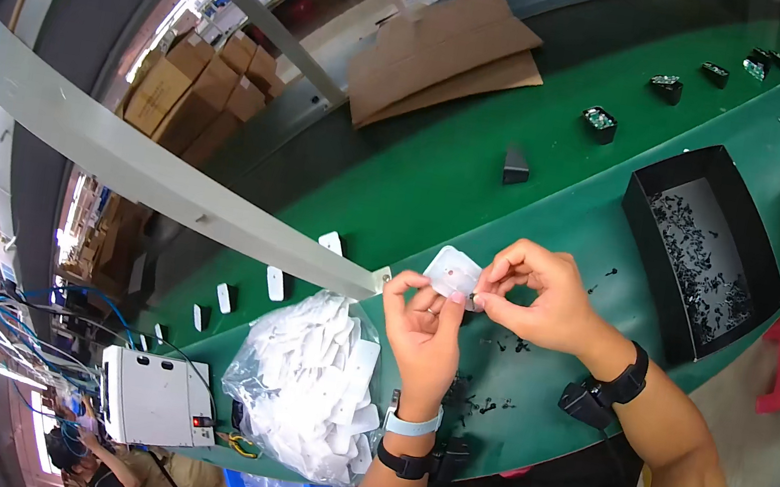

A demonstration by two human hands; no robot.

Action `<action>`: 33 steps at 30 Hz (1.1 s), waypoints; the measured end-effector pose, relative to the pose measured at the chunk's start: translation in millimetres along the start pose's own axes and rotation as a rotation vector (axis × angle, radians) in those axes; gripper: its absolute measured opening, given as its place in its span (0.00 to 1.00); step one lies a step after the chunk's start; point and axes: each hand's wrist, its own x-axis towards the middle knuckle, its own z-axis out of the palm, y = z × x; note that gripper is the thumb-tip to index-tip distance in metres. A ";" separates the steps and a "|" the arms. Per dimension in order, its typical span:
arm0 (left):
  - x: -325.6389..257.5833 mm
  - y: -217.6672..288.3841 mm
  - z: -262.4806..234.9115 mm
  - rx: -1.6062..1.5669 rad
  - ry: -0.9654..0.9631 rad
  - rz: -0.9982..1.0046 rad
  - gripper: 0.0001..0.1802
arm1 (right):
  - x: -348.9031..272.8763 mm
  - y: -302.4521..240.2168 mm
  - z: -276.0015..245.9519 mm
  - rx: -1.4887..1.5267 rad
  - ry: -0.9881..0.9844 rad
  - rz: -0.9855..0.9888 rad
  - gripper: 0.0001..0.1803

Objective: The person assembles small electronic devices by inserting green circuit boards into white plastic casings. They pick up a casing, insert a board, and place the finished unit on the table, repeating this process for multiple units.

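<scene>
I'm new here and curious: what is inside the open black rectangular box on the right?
Inside the open black rectangular box lie many small dark loose parts, scattered over its pale bottom. Whatever lies beneath the thicker clusters is covered.

Dark piece [473, 301] at right hand [544, 295], indistinct

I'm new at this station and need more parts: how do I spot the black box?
Find the green table, then look right of the person's right hand. An open, rectangular black box sits there, small dark pieces scattered over its pale floor. Unlike the black casings beyond it, it is far larger and holds loose pieces.
</scene>
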 end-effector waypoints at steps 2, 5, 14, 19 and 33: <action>-1.7 -0.2 5.4 -0.024 0.005 -0.030 0.22 | -2.6 1.1 -1.7 -0.064 0.022 -0.037 0.09; -1.3 3.1 4.9 0.084 -0.013 -0.049 0.23 | -1.1 2.7 -5.5 -0.298 0.045 -0.192 0.12; -1.6 -2.5 2.9 0.282 -0.051 0.064 0.19 | 0.7 6.0 -2.7 -0.456 0.086 -0.311 0.11; -2.2 -3.5 5.5 0.320 -0.039 0.100 0.19 | 0.6 3.4 -2.9 -0.555 0.069 -0.382 0.11; -2.4 1.6 3.1 0.252 -0.037 -0.072 0.18 | 0.1 1.0 -5.0 -0.614 0.030 -0.469 0.11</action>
